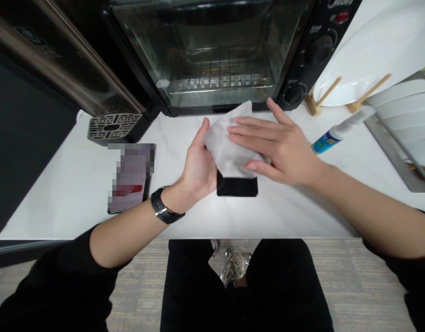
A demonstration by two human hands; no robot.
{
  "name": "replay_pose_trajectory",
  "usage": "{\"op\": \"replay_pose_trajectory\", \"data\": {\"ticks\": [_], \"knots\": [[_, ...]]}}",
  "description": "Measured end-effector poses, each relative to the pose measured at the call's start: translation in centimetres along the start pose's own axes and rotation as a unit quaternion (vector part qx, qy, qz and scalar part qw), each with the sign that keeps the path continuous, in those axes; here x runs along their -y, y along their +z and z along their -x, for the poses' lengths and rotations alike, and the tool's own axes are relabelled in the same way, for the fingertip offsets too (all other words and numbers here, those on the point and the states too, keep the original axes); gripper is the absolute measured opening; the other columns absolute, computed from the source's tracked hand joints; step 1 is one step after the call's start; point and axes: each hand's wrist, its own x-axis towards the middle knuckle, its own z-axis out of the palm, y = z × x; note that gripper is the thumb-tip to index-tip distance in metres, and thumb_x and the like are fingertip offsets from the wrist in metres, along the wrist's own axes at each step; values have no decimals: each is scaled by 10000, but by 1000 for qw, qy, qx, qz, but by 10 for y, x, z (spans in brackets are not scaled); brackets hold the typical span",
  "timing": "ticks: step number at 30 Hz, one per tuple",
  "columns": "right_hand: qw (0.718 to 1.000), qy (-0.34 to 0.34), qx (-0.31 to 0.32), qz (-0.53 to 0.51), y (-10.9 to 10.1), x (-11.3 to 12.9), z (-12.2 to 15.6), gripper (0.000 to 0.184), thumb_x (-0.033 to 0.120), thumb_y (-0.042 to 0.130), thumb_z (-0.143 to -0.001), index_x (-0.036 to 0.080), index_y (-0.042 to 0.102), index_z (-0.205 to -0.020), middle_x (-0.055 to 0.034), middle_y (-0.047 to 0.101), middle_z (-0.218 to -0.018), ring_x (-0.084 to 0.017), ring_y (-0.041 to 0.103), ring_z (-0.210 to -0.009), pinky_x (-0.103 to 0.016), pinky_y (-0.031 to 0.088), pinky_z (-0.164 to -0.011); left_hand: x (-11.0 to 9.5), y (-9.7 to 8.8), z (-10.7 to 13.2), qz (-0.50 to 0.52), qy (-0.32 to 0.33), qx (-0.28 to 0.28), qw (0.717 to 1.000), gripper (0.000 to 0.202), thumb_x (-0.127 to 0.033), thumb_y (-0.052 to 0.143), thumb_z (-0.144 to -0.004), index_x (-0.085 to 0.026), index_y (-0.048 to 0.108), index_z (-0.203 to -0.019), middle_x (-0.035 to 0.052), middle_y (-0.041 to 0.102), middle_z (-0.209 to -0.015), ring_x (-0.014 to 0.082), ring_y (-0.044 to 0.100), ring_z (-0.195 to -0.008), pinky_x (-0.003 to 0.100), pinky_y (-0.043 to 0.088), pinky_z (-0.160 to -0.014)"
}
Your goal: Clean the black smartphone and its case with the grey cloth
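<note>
Left hand (198, 163) curled, gripping black phone (237, 186) through grey microfiber cloth (224, 143), phone's lower end exposed over white counter (74, 203). Right hand (278, 147) open, fingers pressed flat on cloth. Spray bottle (332, 133) lay right of hands, toaster oven (212, 60) behind.

Black long sleeves (49, 286) end partway along the forearms at the lower left and lower right of the frame. A black strap watch (163, 206) circles the left wrist (172, 198). Black trousers (194, 295) and pale sneakers (233, 269) show at bottom centre.
</note>
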Motion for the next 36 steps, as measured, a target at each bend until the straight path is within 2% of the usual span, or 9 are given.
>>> {"op": "replay_pose_trajectory", "data": {"ticks": [2,8,15,17,23,25,31,33,36], "knots": [[1000,4,10,2,2,2,0,639,667,487,-1041,229,616,-1488,-129,653,-1516,-331,521,-1511,-661,138,-1342,0,2,0,-8,-1,-6,1000,583,-561,346,-1094,-282,473,-1590,48,762,-1310,378,643,-1366,527,570,-1081],[987,-153,34,-46,16,24,2,586,606,532,-1048,134,710,-1346,-133,724,-1421,-233,660,-1377,-480,365,-1301,-11,0,0,-5,-48,-16,999,665,-632,250,-1090,-245,540,-1546,74,788,-1246,365,683,-1312,519,597,-1062],[997,49,13,51,1,-1,0,569,537,516,-1062,222,557,-1534,-131,589,-1579,-322,500,-1528,-702,189,-1316,1,6,-2,-15,-5,3,1000,559,-545,341,-1105,-301,484,-1587,44,767,-1322,360,644,-1372,502,577,-1088],[998,42,23,39,2,0,0,564,492,513,-1063,203,540,-1547,-145,564,-1600,-327,474,-1547,-712,173,-1315,1,7,-1,-15,-15,7,1000,563,-545,329,-1107,-301,479,-1592,49,765,-1329,362,640,-1378,514,571,-1098],[989,-133,59,-41,14,25,1,420,394,492,-1075,201,667,-1405,-91,683,-1489,-194,599,-1442,-514,224,-1357,-15,3,-1,-42,10,-36,998,658,-631,324,-1079,-234,553,-1551,65,790,-1286,396,648,-1356,512,553,-1136],[991,-117,50,-43,14,23,1,402,382,512,-1071,208,677,-1393,-90,685,-1486,-204,589,-1454,-526,253,-1346,-16,3,-2,-45,20,-25,998,639,-615,331,-1084,-252,530,-1571,55,781,-1313,390,644,-1364,505,551,-1136],[997,68,-14,36,5,1,0,405,361,495,-1064,213,659,-1404,-130,628,-1547,-308,497,-1533,-685,206,-1319,0,8,-2,-36,13,22,999,530,-490,390,-1114,-361,429,-1627,11,751,-1376,316,651,-1372,469,541,-1130],[996,71,-6,44,8,6,0,389,355,483,-1062,190,679,-1356,-149,639,-1530,-324,465,-1553,-703,177,-1321,1,7,-3,-41,16,15,999,536,-511,381,-1112,-340,453,-1614,22,765,-1348,304,672,-1346,452,542,-1129],[999,-22,47,16,15,21,1,329,320,475,-1070,164,737,-1194,-149,745,-1364,-281,553,-1487,-616,226,-1341,-7,4,-6,-59,7,-23,998,578,-528,303,-1116,-252,513,-1578,66,795,-1272,311,710,-1285,455,569,-1093]]}}
